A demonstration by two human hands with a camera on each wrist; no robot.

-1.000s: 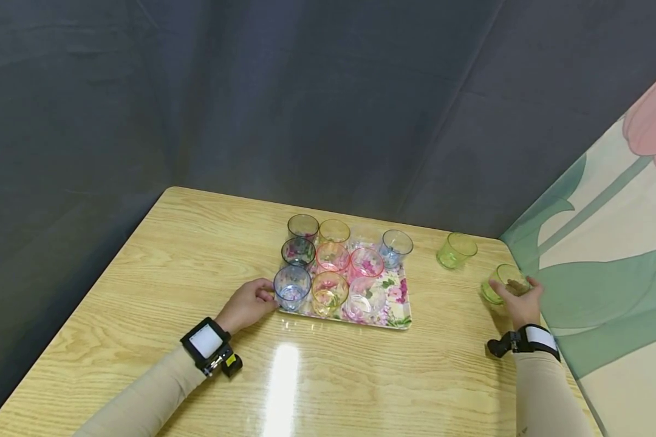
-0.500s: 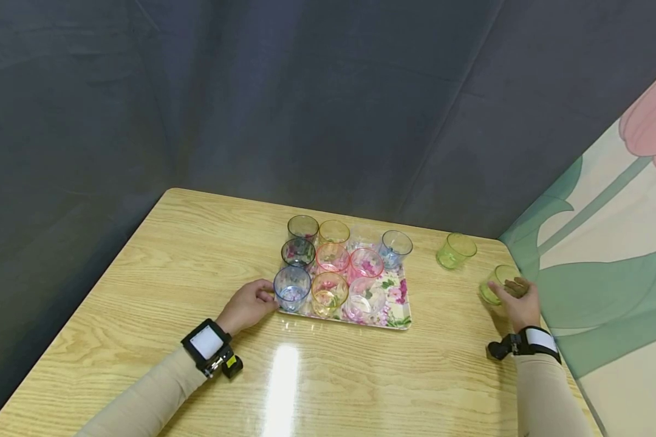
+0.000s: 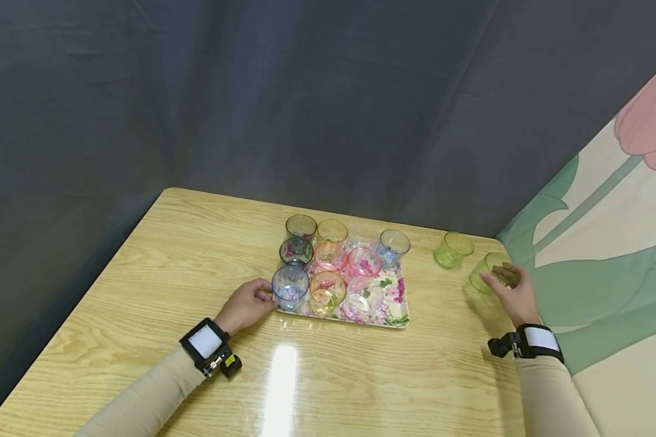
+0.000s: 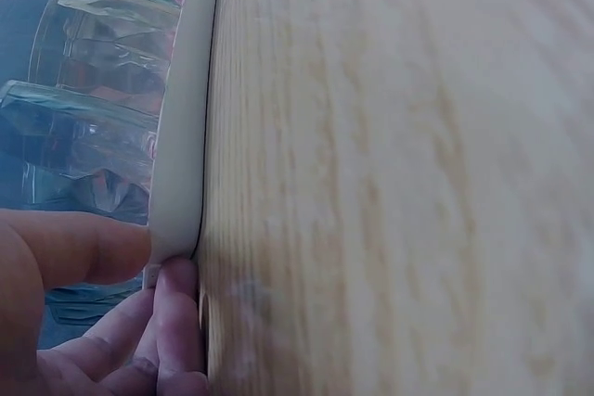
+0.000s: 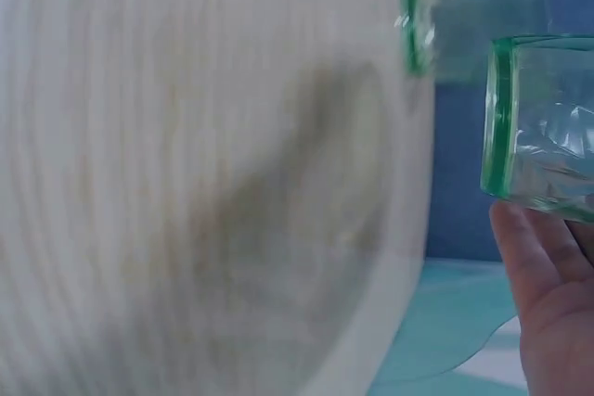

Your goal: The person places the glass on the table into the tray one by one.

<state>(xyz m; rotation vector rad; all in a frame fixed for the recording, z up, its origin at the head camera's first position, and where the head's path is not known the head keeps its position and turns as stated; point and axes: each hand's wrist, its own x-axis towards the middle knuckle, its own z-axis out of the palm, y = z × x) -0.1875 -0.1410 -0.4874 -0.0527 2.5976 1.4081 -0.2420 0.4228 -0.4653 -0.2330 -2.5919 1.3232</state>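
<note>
My left hand [image 3: 246, 306] pinches the near left corner of a floral tray [image 3: 395, 306]. In the left wrist view the thumb lies on the tray's pale rim [image 4: 183, 136], with fingertips under the corner. On the tray stand several clear tumblers, among them a blue one [image 3: 290, 290], an amber one [image 3: 328, 296] and a pink-rimmed one [image 3: 364, 264]. At the right, my right hand [image 3: 516, 297] grips a green tumbler [image 3: 480, 278], raised off the table in the right wrist view. A second green tumbler [image 3: 451, 252] stands on the table, between it and the tray.
The wooden table [image 3: 404, 376] ends at a dark curtain [image 3: 317, 109] behind. A curtain with tulips [image 3: 623, 267] hangs along the right edge, close to my right hand. A blue tumbler [image 3: 393, 249] stands at the tray's far right corner.
My right hand has lifted the green tumbler off the table and moved it slightly left and away from me. My left hand and the tray stay in place.
</note>
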